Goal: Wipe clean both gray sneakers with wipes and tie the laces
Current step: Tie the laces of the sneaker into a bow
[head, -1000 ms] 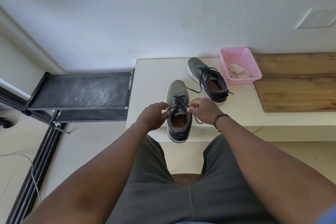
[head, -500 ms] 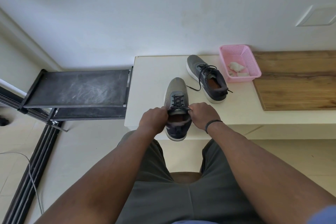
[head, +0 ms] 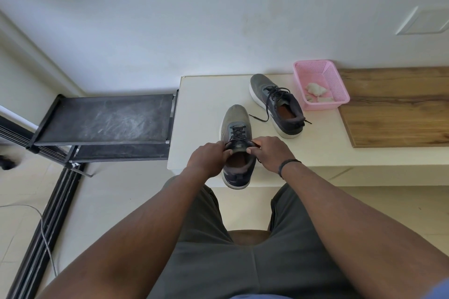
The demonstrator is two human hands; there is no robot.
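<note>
The near sneaker point(head: 237, 145) sits at the near edge of the tabletop point(head: 204, 104), toe pointing far, heel just over the lip. Its lace point(head: 237, 134) runs up the eyelets to the tongue, where both hands meet. Left hand point(head: 208, 158) has fingers curled at the left side of the collar, pinching what looks like a lace end; right hand point(head: 268, 153) is curled the same way on the right side, w/ a dark bit of lace showing at the fingertips. Exact strand in each pinch is too small to tell.

Change vs. a sec ago: the hands were higher on the lacing w/ a loose end trailing off to the right; since then they have dropped to the top eyelets and drawn in close together, so the slack looks taken up. Judgement: lace is being cinched, knot about to start, no bow visible yet.

The far sneaker point(head: 277, 105) lies farther and to the right, angled, w/ its lace point(head: 268, 104) loose and the ends splayed on the tabletop, so not tied. Just right of it, touching or nearly, is a pink basket point(head: 323, 104) holding crumpled wipes point(head: 315, 90), which suggests wiping is done. Beyond that, a wood board point(head: 398, 109). Left of the tabletop, a black rack point(head: 107, 119).
</note>
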